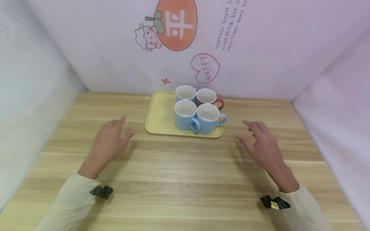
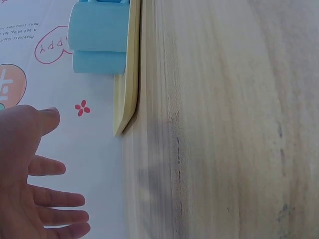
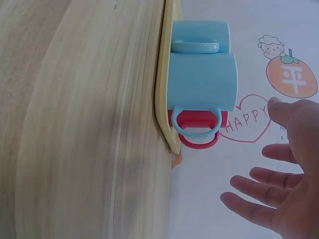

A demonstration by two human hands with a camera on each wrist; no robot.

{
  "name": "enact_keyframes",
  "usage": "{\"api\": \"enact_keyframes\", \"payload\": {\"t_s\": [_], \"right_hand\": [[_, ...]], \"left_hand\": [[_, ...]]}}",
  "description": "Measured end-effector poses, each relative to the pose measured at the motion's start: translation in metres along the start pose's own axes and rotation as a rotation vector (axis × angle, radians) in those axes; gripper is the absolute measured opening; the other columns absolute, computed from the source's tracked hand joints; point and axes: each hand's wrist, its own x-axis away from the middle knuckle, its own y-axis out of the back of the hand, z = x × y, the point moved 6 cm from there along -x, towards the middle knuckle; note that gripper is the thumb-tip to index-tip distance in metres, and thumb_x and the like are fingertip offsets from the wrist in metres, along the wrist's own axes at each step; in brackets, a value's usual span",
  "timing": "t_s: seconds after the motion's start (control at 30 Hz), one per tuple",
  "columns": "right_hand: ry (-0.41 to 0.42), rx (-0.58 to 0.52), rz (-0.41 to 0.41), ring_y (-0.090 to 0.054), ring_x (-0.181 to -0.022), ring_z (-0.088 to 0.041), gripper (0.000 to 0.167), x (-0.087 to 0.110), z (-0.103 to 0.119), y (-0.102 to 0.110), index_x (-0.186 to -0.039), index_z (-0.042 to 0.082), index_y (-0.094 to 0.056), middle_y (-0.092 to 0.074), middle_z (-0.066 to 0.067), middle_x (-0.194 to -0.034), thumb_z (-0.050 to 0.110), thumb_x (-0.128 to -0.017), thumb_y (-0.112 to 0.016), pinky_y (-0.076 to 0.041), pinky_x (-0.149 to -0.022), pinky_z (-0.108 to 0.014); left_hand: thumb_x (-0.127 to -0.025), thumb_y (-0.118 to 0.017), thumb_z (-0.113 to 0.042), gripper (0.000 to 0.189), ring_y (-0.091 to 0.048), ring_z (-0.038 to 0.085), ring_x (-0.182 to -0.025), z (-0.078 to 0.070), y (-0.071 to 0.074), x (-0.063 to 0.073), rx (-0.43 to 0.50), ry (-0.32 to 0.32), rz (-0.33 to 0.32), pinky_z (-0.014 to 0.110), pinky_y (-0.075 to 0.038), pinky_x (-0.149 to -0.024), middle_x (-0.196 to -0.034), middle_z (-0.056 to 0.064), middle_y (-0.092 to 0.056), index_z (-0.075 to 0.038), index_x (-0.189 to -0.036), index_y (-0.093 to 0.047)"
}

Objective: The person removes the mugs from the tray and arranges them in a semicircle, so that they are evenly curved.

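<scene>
A pale yellow tray lies on the table, with mugs grouped on its right part. Two light blue mugs stand in front, one on the left and one on the right. Behind them are a third blue mug and a red mug, mostly hidden below its rim. To the left of the tray, my left hand hovers with relaxed, spread fingers. My right hand is held likewise on the tray's right, nearest the mug handles. Neither hand touches anything.
The wooden table ends at a white printed backdrop just behind the tray. White sheets hang at the left and right sides. Each sleeve carries a small black device at the wrist.
</scene>
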Motion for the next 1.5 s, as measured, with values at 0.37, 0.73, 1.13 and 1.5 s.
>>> {"api": "enact_keyframes", "payload": {"t_s": [0.37, 0.73, 1.13, 1.5], "right_hand": [[-0.091, -0.088, 0.145, -0.053, -0.112, -0.043, 0.058, -0.003, 0.000, -0.012, -0.142, 0.003, -0.052, -0.050, -0.025, -0.132, 0.024, -0.093, -0.073, -0.045, -0.087, -0.063], [-0.160, -0.240, 0.248, -0.050, -0.120, -0.044, 0.060, -0.013, -0.005, -0.020, -0.148, 0.003, -0.046, -0.046, -0.026, -0.136, 0.029, -0.098, -0.067, -0.047, -0.092, -0.061], [-0.219, -0.325, 0.306, -0.050, -0.124, -0.045, 0.059, -0.016, -0.016, -0.025, -0.148, 0.001, -0.044, -0.044, -0.025, -0.143, 0.031, -0.101, -0.061, -0.046, -0.094, -0.060], [-0.306, -0.406, 0.334, -0.049, -0.127, -0.045, 0.056, -0.019, -0.026, -0.030, -0.150, 0.005, -0.041, -0.042, -0.022, -0.148, 0.030, -0.103, -0.057, -0.043, -0.096, -0.062]], "left_hand": [[-0.102, -0.053, -0.039, 0.067, -0.039, 0.056, -0.127, 0.002, -0.008, -0.009, 0.053, 0.065, 0.115, 0.066, -0.031, -0.104, -0.140, 0.038, -0.042, 0.004, -0.151, -0.035], [-0.103, -0.051, -0.039, 0.068, -0.035, 0.054, -0.132, 0.003, -0.013, -0.014, 0.088, 0.101, 0.173, 0.067, -0.030, -0.104, -0.146, 0.036, -0.037, 0.001, -0.154, -0.031], [-0.103, -0.048, -0.045, 0.071, -0.035, 0.053, -0.133, 0.000, -0.018, -0.017, 0.119, 0.102, 0.199, 0.068, -0.031, -0.103, -0.148, 0.035, -0.036, 0.000, -0.155, -0.030], [-0.102, -0.054, -0.036, 0.072, -0.039, 0.053, -0.130, -0.001, -0.021, -0.019, 0.138, 0.104, 0.192, 0.067, -0.035, -0.100, -0.145, 0.036, -0.039, 0.001, -0.156, -0.024]]}}
